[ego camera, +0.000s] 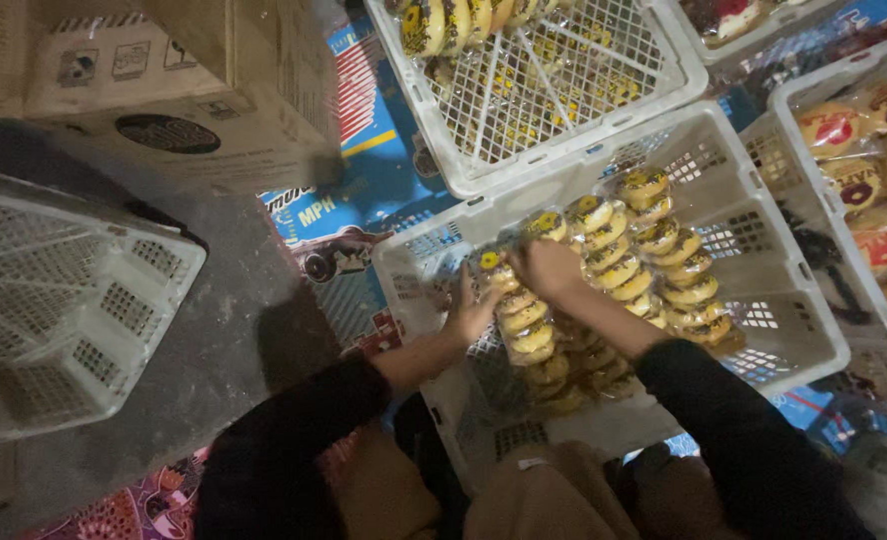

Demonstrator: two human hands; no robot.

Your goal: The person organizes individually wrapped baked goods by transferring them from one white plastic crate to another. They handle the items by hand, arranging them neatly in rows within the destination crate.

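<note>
Both hands [509, 290] on wrapped buns [524, 320], mid-crate [814, 340].

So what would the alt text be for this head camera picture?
Two hands, left and right, press on rows of wrapped yellow buns standing in a white crate. More crates surround it, one empty, with a cardboard box nearby.

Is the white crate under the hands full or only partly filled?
Partly filled: wrapped buns sit in rows, but the crate floor shows bare at right.
</note>
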